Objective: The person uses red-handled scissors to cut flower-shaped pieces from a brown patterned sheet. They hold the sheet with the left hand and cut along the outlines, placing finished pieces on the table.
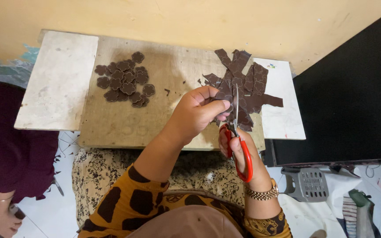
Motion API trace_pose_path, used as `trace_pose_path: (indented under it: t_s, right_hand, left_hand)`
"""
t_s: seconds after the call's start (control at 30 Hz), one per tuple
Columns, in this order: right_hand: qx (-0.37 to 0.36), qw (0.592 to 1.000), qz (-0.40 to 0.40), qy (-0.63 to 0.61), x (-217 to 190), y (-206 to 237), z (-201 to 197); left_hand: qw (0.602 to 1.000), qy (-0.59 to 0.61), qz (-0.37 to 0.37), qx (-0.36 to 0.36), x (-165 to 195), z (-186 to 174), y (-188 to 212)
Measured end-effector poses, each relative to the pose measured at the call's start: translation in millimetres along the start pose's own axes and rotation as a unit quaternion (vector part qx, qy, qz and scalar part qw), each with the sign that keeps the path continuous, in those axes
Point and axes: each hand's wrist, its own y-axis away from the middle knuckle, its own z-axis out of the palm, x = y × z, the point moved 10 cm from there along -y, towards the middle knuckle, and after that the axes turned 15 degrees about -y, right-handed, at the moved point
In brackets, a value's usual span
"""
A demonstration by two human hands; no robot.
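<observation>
My left hand [198, 110] pinches a small dark brown piece of sheet material [224, 98] above the low table's near edge. My right hand [238, 152] grips red-handled scissors [239, 145], whose blades point up into that piece. Just behind lies a pile of brown offcut strips [248, 88] with shape outlines. At the centre left of the brown board [173, 70] sits a heap of several cut-out brown scalloped shapes [125, 82].
A white board [58, 79] covers the table's left part and a white sheet [283, 119] its right. Another person in a maroon garment [9, 145] sits at the left. A grey plastic basket [307, 183] and clothes lie on the floor at the right.
</observation>
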Motion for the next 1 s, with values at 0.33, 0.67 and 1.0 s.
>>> trace_pose_path:
  t_s: [0.33,0.67,1.0]
  right_hand:
    - [-0.007,1.000,-0.008,0.004,-1,3,3]
    - [0.036,0.999,-0.035,0.022,6,3,-9]
    - [0.067,0.997,-0.033,0.003,8,-1,-11]
  left_hand:
    - [0.995,-0.091,0.039,0.019,11,-4,6]
    - [0.999,0.014,0.049,0.017,-2,6,-1]
    - [0.999,0.044,0.019,0.019,-14,5,-2]
